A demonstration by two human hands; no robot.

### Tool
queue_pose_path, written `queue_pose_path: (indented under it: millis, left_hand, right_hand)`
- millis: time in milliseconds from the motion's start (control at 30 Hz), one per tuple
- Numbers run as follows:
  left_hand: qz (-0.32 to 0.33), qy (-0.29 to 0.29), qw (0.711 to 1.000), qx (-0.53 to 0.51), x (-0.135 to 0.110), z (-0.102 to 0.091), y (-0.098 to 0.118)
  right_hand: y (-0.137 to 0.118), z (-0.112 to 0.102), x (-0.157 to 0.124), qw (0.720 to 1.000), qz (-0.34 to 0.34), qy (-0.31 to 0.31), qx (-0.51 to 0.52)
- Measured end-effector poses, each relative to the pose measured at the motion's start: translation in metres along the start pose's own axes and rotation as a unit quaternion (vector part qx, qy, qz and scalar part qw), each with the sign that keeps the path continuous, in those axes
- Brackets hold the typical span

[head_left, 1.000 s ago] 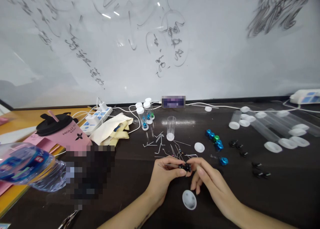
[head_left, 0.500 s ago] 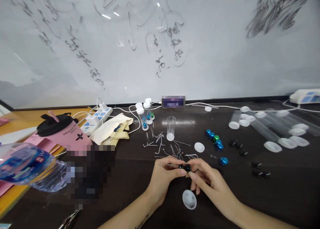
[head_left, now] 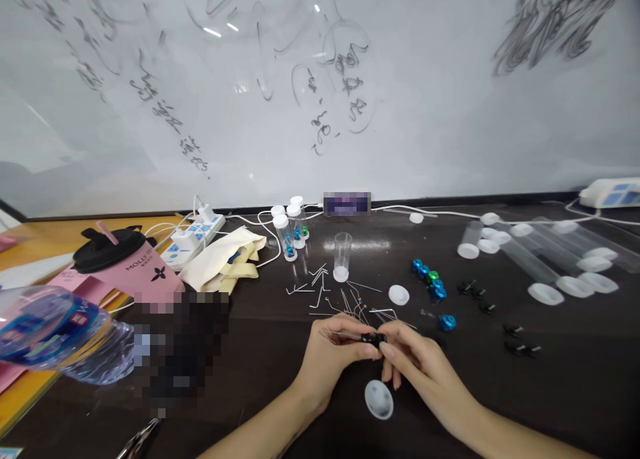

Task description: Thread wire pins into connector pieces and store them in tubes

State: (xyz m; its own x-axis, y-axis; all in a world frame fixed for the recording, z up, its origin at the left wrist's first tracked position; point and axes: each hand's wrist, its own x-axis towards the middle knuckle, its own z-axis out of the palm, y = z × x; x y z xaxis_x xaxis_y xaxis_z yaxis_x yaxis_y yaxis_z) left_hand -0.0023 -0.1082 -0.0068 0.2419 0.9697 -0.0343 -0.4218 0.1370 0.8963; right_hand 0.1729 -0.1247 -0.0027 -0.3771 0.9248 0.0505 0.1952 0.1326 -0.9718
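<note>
My left hand (head_left: 330, 355) and my right hand (head_left: 415, 362) meet over the dark table (head_left: 550, 379), both pinching a small black part (head_left: 373, 339) with a thin metal pin sticking out to the left. A white round cap (head_left: 379, 399) lies just below the hands. Several bent metal pins (head_left: 345, 302) are scattered just beyond the fingers. An open clear vial (head_left: 343, 255) stands upright behind them, and a white cap (head_left: 399, 295) lies to its right.
Blue and green metal nuts (head_left: 429, 279) and black small parts (head_left: 517, 339) lie to the right. Long clear tubes with white caps (head_left: 545, 259) fill the far right. Capped vials (head_left: 291, 229), a power strip (head_left: 195, 235), a pink cup (head_left: 120, 262) and a water bottle (head_left: 50, 332) sit left.
My right hand's fingers have closed in onto the black part from the right; the left hand has barely moved.
</note>
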Motion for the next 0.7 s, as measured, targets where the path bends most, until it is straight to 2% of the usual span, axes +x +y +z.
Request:
queue_pose_path:
  millis: [467,600,700]
  left_hand:
    - [0.012,-0.008,0.998,0.056,-0.0025,-0.0025,0.0046]
    - [0.021,-0.026,0.999,0.033,-0.003,-0.0002,0.0044]
    - [0.023,-0.06,0.998,-0.016,-0.0041,0.0019,0.0049]
  right_hand:
    - [0.0052,0.0001,-0.0014,1.0,0.0,-0.008,-0.019]
    - [0.0042,0.0001,-0.0008,1.0,-0.005,-0.004,0.007]
    - [0.0066,-0.0005,-0.0017,0.999,-0.01,0.023,0.03]
